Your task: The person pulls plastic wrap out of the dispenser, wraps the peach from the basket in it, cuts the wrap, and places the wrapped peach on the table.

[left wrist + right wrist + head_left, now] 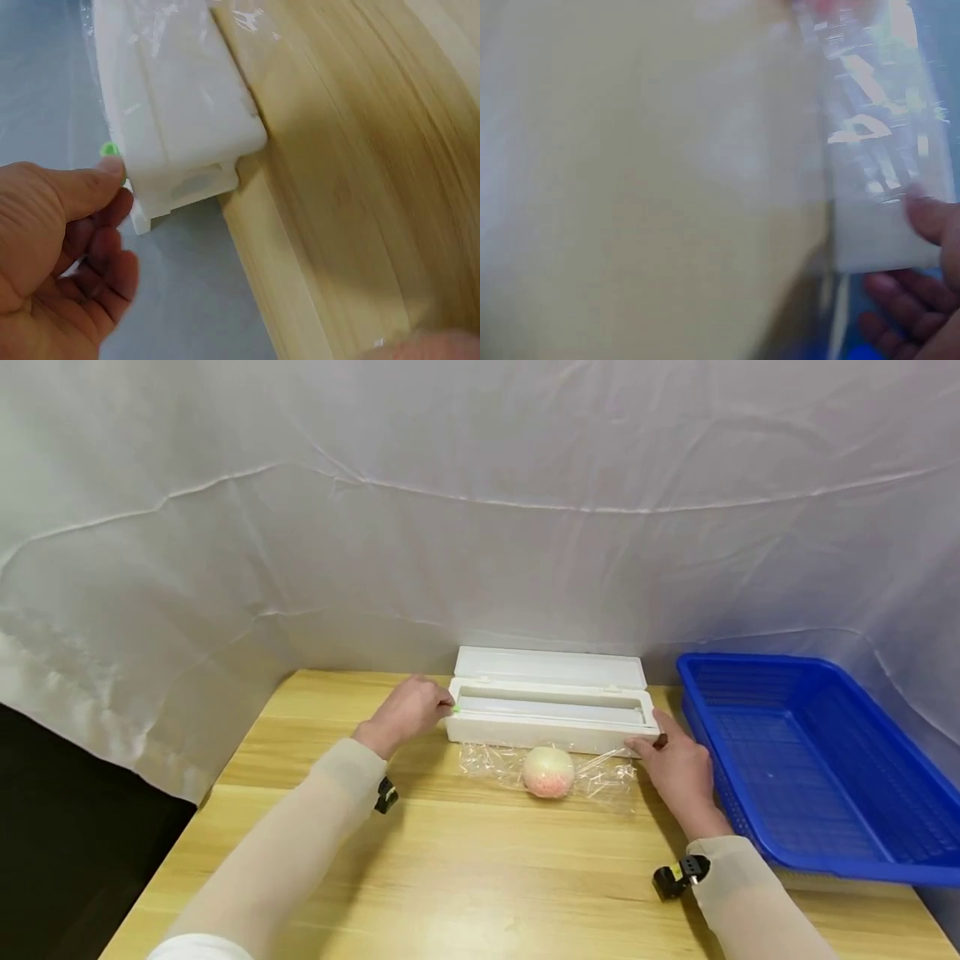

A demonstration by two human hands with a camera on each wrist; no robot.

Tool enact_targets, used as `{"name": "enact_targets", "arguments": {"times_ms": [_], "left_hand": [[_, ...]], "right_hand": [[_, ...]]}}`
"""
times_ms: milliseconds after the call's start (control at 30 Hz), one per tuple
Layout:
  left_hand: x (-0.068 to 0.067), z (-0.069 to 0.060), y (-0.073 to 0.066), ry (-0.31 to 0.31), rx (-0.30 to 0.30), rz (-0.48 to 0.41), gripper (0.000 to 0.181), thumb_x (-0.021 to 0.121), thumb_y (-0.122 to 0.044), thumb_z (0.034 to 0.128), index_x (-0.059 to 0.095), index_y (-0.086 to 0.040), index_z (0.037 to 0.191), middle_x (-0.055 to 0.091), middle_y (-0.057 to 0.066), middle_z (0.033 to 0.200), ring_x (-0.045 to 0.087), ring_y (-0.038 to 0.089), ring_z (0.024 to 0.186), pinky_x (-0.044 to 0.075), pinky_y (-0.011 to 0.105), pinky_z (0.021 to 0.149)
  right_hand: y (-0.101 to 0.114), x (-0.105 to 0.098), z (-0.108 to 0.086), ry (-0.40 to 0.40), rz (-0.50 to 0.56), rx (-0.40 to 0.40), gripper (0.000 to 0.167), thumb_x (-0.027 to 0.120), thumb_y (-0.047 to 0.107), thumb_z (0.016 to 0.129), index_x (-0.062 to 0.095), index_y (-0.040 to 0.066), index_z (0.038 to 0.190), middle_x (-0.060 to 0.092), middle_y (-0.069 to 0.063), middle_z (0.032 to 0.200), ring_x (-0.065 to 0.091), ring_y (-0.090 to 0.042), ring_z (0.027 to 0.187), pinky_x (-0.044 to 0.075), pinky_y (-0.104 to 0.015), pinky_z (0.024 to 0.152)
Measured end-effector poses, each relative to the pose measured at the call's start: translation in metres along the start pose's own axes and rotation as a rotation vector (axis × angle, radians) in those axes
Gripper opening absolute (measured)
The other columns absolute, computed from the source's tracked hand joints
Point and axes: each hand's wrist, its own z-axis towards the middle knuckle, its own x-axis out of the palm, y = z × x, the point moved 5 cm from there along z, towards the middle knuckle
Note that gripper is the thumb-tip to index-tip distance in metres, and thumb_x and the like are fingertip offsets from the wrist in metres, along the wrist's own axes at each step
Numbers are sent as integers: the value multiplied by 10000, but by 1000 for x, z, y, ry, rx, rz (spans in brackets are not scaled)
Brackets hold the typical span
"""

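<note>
A long white cling film dispenser [540, 739] lies at the back of the table, its lid [551, 667] raised behind it. My left hand [408, 710] is at its left end, thumb and fingers pinching a small green slide cutter [110, 149]. The right hand [678, 768] grips the dispenser's right end, thumb on the front face [885, 232] and fingers around the end. Clear cling film [487, 760] spreads out along the dispenser's front. A pale yellow and pink peach [548, 772] sits at the film's middle; whether film covers it I cannot tell.
An empty-looking blue plastic basket [795, 777] stands to the right, close to my right hand and forearm. Grey-white cloth [480, 527] hangs behind the wooden table [465, 877]. The table's left edge borders a dark area [75, 827].
</note>
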Motion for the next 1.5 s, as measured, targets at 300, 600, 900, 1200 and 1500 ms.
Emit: {"name": "enact_targets", "arguments": {"times_ms": [300,600,900,1200,1500], "left_hand": [[15,-18,-64,-188,-27,-67,306,707,-133,1002,708,-90,1305,715,85,1263,634,274,1216,508,416,1106],[76,-21,-157,-75,286,221,595,822,-430,910,559,-189,1387,561,35,1386,526,242,1280,474,406,1095],[86,4,-155,-75,214,263,646,851,-364,883,510,-169,1396,579,47,1284,575,257,1218,500,412,1049],[72,7,-139,109,140,-40,727,869,-387,853,566,-143,1468,637,69,1342,589,242,1246,451,419,1139],[62,1,-116,325,53,-486,774,819,-346,875,486,-81,1521,655,65,1351,630,142,1136,547,286,953]], "right_hand": [[5,-12,-1,244,68,124,899,657,557,993,317,27,1636,515,-353,1497,535,-564,1302,470,-677,982],[8,-15,5,216,55,139,808,625,496,1019,369,2,1605,556,-348,1453,504,-581,1295,440,-689,988],[16,-24,-2,92,52,138,683,600,380,1031,420,-5,1566,577,-316,1449,569,-514,1276,448,-666,1011],[37,-32,-16,-46,68,47,651,683,358,987,499,26,1515,553,-313,1421,502,-513,1290,415,-677,1013],[82,-26,-34,40,100,-227,571,725,262,982,553,-22,1447,632,-268,1355,546,-476,1286,448,-658,1046]]}}
